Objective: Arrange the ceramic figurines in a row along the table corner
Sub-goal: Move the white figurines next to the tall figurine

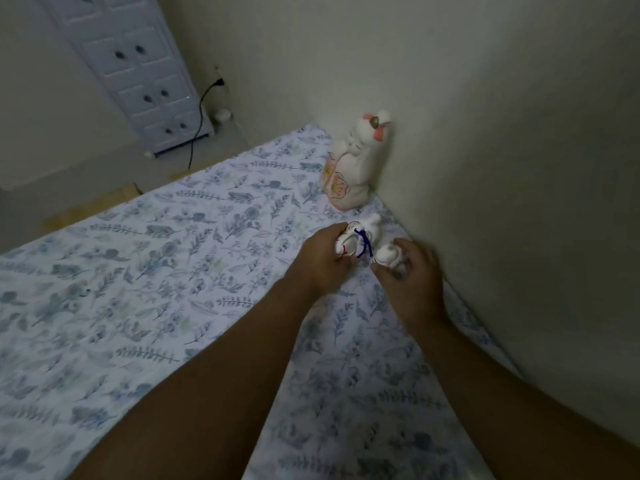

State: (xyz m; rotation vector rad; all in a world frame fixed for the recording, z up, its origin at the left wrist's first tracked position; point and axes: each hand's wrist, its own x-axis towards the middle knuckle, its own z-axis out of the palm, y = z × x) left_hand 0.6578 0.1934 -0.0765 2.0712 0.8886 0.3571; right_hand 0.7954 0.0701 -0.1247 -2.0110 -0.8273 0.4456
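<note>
Left hand [320,259] grasps a small figurine [360,239] with a blue cord, right hand [412,271] grasps a second [386,255] just beside it, both near the tall figurine [353,168] upright against the wall [485,133], on the floral tablecloth [138,271]; a white cabinet [138,71] stands beyond.

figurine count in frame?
3. Tall pink-and-white figurine stands by the wall at the table's far corner. Small figurine with blue cord is in the left hand. Another small figurine is in the right hand. Hands could hide more.
</note>
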